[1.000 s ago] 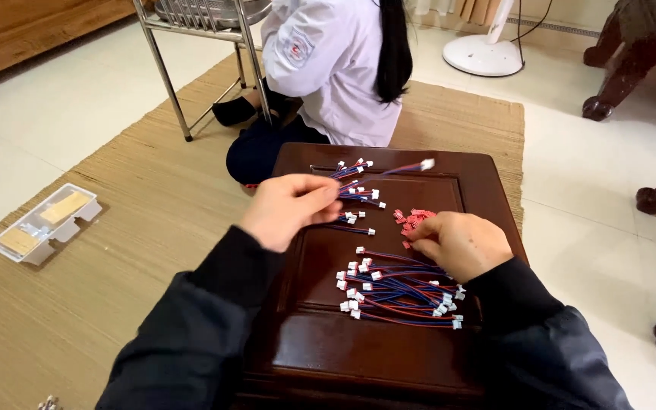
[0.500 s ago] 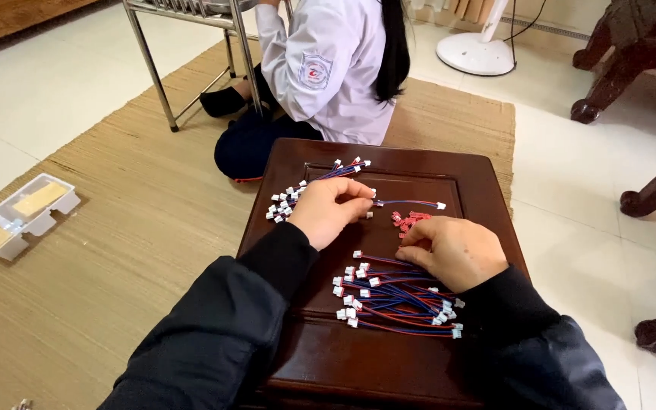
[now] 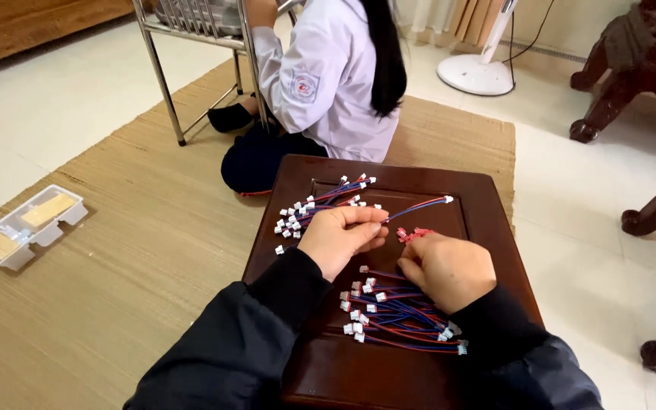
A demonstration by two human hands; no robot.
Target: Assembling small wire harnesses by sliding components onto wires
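Head cam: left hand pinches a thin red-and-blue wire lead with a white plastic plug, stretched over the glossy dark wooden tray. Right hand curls loosely onto tiny red connectors; can't tell if it's gripping any.

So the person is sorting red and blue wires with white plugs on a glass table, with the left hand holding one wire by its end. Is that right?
Not quite: the table is dark brown wood, not glass, as the head view shows. The rest holds: red and blue wires with white plugs lie on it, and the left hand pinches one wire by its end.
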